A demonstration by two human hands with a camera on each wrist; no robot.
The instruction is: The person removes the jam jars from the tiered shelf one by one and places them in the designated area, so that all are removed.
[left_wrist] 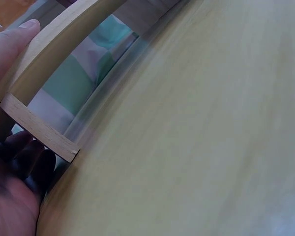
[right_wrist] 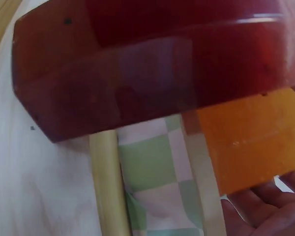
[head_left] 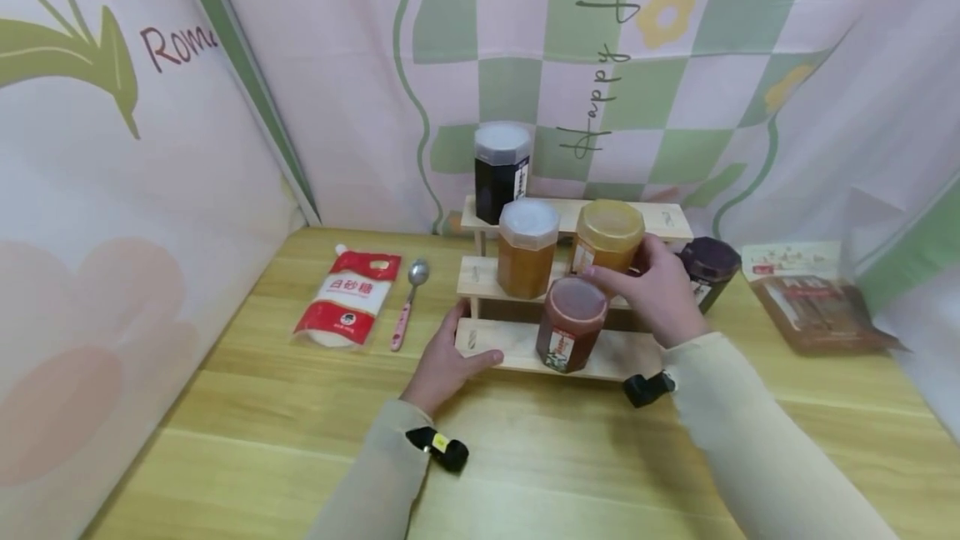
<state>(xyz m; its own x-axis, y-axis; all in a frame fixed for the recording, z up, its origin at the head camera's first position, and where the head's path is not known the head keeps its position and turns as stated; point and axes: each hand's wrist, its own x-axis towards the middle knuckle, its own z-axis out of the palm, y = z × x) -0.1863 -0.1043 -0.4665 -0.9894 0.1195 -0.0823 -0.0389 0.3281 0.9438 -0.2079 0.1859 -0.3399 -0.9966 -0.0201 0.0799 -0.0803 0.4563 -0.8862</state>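
- Hazard, knock: the right hand [head_left: 663,290] works close behind the red jar [head_left: 572,315] on the bottom shelf [head_left: 618,348]. A low or hurried withdrawal could catch that jar and push it off the near edge.
- Hazard, bad seating: the yellow jar [head_left: 611,227] is at the middle shelf [head_left: 476,275], right of the amber jar [head_left: 527,248] and beyond the red jar. The shelf is narrow; a base left overhanging could let the jar tip near or far. Whether the base bears fully cannot be told — the red jar and the hand block the view.
- Hazard, side contact: a shift to the left could drive the yellow jar into the amber jar.
- Hazard, rack movement: the rack [head_left: 660,219] looks light. Uneven pressure from either side could slide it on the worktop [head_left: 525,457] and upset the black jar [head_left: 501,173] on the top shelf.
- Hazard, right side: the purple jar [head_left: 708,265] stands just beyond the right hand; a wide swing of the knuckles could strike it.
- Right hand: spread to the jar's width and holding the yellow jar — thumb on the near side, fingers [right_wrist: 270,206] around the right side.
- Left hand [head_left: 450,361]: gripping the rack's left end, thumb [left_wrist: 12,44] on the bottom shelf, other fingers curled at the outer side. It holds no jar.
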